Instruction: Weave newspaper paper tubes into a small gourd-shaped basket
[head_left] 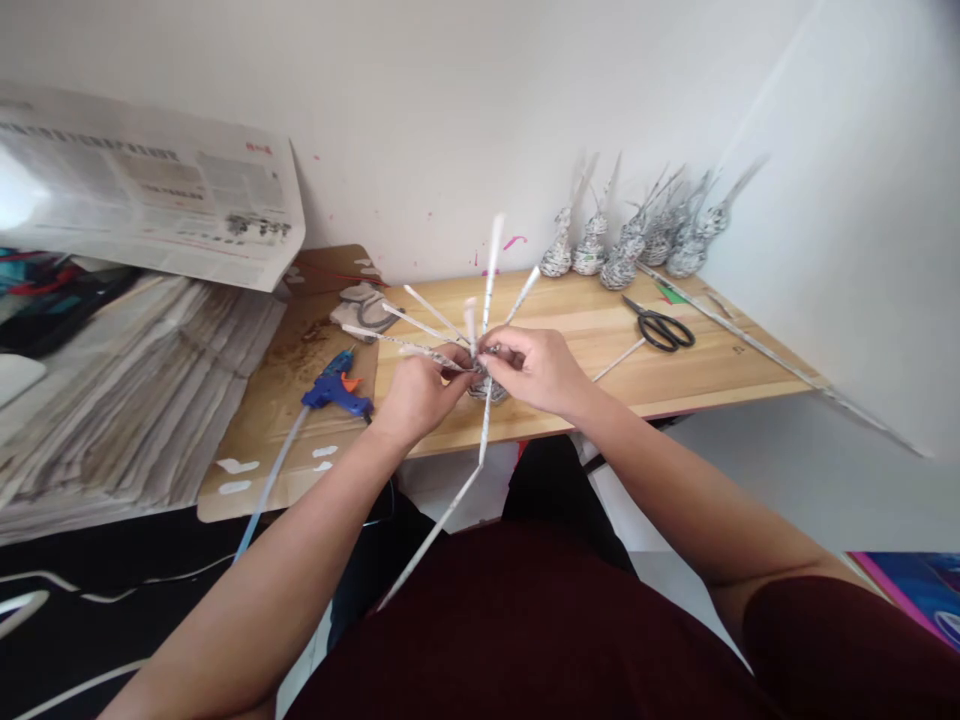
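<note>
My left hand [420, 395] and my right hand [536, 370] meet over the front edge of a wooden table [697, 375]. Both are closed around a small woven piece of rolled newspaper [486, 385]. Several paper sticks [491, 270] fan up and out from it. One long paper stick [442, 520] hangs down from the piece toward my lap. My left fingers pinch a stick at the piece's left side; my right fingers grip its top.
A blue glue gun [336, 390] lies on a board left of my hands. Black scissors [660, 328] lie to the right. Several finished woven paper figures [630, 245] stand against the wall. Stacked newspapers [127, 390] fill the left side.
</note>
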